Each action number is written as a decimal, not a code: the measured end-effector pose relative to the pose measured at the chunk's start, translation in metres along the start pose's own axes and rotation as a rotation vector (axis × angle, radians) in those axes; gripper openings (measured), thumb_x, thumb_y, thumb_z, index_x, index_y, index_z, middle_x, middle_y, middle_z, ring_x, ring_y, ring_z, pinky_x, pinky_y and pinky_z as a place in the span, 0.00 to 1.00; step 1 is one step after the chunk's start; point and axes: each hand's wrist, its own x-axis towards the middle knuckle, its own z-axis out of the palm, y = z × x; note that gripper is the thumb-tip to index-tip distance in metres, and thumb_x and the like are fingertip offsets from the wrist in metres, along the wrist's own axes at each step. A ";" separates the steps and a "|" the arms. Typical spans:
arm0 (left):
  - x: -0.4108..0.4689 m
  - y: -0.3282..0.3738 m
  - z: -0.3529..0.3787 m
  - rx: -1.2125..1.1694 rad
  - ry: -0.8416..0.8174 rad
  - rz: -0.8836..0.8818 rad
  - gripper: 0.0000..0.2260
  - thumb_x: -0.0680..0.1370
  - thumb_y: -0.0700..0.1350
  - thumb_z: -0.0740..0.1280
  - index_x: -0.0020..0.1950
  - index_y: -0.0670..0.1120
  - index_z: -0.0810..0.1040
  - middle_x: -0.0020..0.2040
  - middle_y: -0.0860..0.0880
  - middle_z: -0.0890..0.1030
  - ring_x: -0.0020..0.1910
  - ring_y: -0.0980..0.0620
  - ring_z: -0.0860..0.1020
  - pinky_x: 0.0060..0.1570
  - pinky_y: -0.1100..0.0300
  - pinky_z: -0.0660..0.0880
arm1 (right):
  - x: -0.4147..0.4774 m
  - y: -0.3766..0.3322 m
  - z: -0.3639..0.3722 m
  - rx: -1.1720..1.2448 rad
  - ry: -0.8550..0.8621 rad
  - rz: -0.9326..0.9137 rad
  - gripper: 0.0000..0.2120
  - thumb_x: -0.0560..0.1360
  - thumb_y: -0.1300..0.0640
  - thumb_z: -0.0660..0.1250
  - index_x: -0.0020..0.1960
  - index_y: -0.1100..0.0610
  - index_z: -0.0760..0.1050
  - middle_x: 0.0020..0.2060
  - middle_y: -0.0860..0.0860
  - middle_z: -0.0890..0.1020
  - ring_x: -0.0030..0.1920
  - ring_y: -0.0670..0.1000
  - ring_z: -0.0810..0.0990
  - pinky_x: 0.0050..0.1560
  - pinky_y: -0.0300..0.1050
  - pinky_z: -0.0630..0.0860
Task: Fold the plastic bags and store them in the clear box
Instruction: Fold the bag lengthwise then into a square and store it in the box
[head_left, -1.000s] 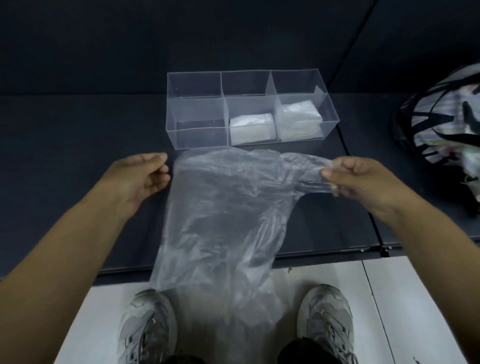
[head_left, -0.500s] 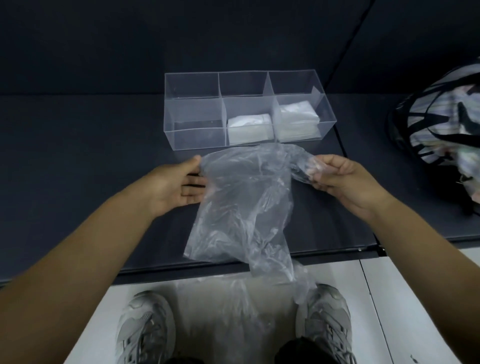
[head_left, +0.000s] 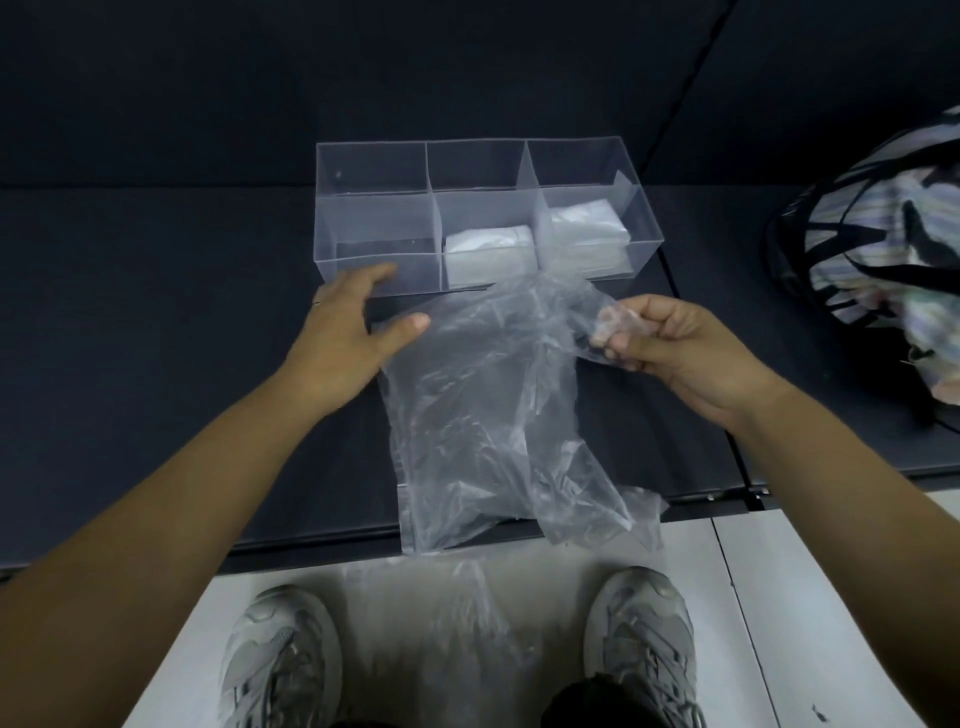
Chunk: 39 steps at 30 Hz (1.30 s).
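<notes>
right hand (head_left: 675, 348): pinching plastic bag (head_left: 483, 415) top corner
left hand (head_left: 348, 322): fingers spread, thumb seemingly on bag edge
clear box (head_left: 644, 228): just beyond both hands

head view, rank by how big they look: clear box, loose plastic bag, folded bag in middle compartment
1. loose plastic bag, only narrowly; nearer the camera, so unsure
2. clear box
3. folded bag in middle compartment, clearly smallest

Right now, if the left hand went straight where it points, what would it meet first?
Likely the box front wall, left compartment; the left hand looks almost against it.
</notes>
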 end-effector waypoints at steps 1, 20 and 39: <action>0.002 0.004 0.000 0.074 -0.086 0.079 0.31 0.73 0.62 0.67 0.74 0.54 0.64 0.70 0.53 0.66 0.70 0.54 0.61 0.70 0.55 0.59 | 0.000 -0.002 0.003 -0.031 -0.043 -0.006 0.10 0.73 0.70 0.66 0.50 0.58 0.78 0.40 0.52 0.84 0.38 0.46 0.78 0.39 0.36 0.72; -0.017 -0.030 0.027 0.578 -0.122 0.252 0.38 0.74 0.68 0.38 0.79 0.48 0.45 0.79 0.52 0.47 0.76 0.58 0.42 0.75 0.53 0.38 | 0.012 0.023 -0.037 -0.014 0.534 0.187 0.07 0.80 0.61 0.61 0.56 0.61 0.74 0.42 0.56 0.82 0.38 0.47 0.81 0.37 0.36 0.79; -0.047 -0.048 0.019 0.850 -0.102 0.090 0.43 0.71 0.73 0.30 0.78 0.46 0.38 0.78 0.50 0.38 0.76 0.54 0.37 0.73 0.49 0.33 | 0.036 0.027 -0.052 -0.322 0.620 0.104 0.11 0.71 0.67 0.72 0.51 0.60 0.75 0.33 0.53 0.79 0.25 0.40 0.77 0.28 0.29 0.71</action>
